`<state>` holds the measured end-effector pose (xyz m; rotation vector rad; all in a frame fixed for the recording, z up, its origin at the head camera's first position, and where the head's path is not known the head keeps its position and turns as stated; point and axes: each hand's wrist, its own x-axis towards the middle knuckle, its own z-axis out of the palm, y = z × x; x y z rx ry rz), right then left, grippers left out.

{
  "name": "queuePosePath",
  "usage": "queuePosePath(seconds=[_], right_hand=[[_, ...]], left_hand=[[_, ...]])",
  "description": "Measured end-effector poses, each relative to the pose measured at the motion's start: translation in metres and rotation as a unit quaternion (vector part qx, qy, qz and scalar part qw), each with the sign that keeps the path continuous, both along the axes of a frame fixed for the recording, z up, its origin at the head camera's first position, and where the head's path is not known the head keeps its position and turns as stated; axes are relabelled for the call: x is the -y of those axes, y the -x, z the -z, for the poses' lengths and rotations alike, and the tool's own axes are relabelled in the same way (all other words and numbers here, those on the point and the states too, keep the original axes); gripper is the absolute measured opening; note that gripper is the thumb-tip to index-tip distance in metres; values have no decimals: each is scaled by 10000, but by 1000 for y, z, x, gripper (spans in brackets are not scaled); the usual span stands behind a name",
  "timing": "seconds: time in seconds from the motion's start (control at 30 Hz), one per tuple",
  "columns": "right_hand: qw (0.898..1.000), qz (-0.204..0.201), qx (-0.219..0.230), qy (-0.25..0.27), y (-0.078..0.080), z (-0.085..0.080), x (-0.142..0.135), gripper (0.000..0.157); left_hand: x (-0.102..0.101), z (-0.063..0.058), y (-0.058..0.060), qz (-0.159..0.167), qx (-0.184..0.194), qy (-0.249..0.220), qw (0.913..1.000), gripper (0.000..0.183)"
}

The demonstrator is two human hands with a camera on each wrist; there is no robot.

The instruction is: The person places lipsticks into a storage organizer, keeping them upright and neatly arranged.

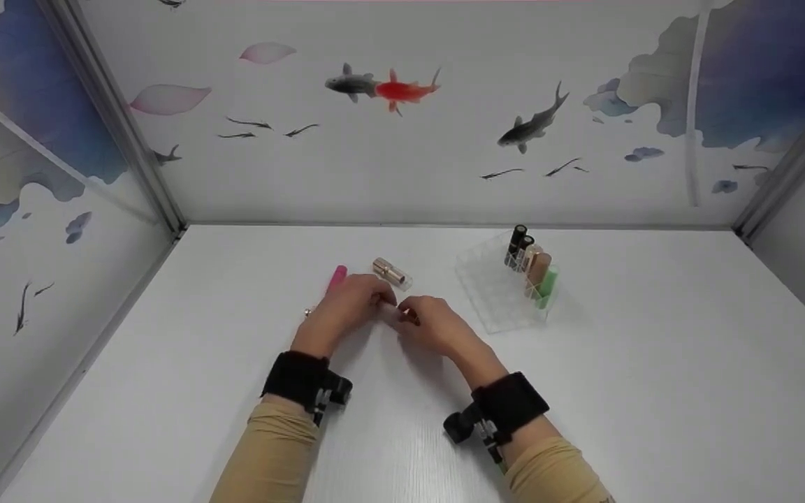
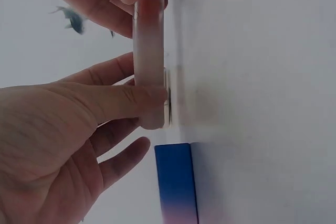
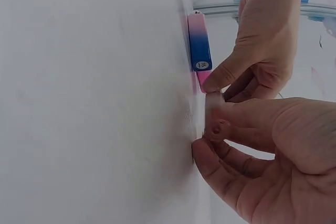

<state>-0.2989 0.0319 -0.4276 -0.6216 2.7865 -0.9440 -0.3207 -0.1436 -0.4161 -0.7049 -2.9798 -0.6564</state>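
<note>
A slim frosted lip gloss tube [image 2: 149, 51] with a reddish end lies between my two hands, low over the table. My left hand [image 1: 350, 304] pinches its pale end between thumb and fingers. At the reddish end, the thumb and fingertips of my right hand [image 1: 437, 327] grip it. The head view hides most of the tube behind the fingers. A gold lipstick with a clear cap [image 1: 391, 273] lies just beyond the hands. Beside my left hand are a bright pink tube [image 1: 336, 278], partly covered, and a blue-to-pink lipstick tube [image 3: 199, 40].
Right of the hands stands a clear compartment organizer [image 1: 483, 293]. Its right side holds several upright cosmetics, among them a black tube [image 1: 516, 241], a brown tube [image 1: 539, 271] and a green tube [image 1: 548, 281]. Printed panels [image 1: 402, 181] wall the white table [image 1: 654, 363] at the back and sides.
</note>
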Motion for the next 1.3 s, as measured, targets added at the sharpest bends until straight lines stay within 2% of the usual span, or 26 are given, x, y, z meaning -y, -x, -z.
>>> queuePosePath(seconds=[0.07,0.17,0.27,0.4,0.6,0.73,0.83,0.97,1.1,1.2,1.3], right_hand=[[9995,185,137,195,2,-2,-3,19],[9981,242,224,516,3,-8,-10,19],[9965,221,210,783,3,-17,-19,19],[9957,319,-110,863,4,-29,-32,22],[9892,512,-486,1286,4,-47,-53,28],[9827,528,-672,1640,-1,-58,-63,29],[9788,552,-863,1776,-4,-64,-67,29],[9773,635,-1247,1590,-7,-67,-68,29],[9750,691,-1702,1250,-7,-67,-69,28],[9696,638,-2097,1089,-5,-66,-70,27],[9619,551,-2421,1144,-3,-66,-73,24]], left_hand=[[-2,-6,-2,178,42,-251,9995,22],[-4,-15,-5,298,-51,-585,9978,21],[-7,-22,-7,137,-130,-847,9962,22],[-12,-30,-9,-150,-209,-1389,9900,25],[-22,-44,-12,-315,-457,-2519,9662,30],[-29,-54,-17,-572,-478,-2887,9545,35],[-35,-58,-21,-646,-419,-3136,9464,35],[-43,-59,-25,-582,-390,-3614,9298,35],[-55,-60,-26,-472,-541,-4056,9112,37],[-64,-61,-26,-330,-701,-4186,9049,35],[-74,-63,-25,-205,-814,-4120,9073,31]])
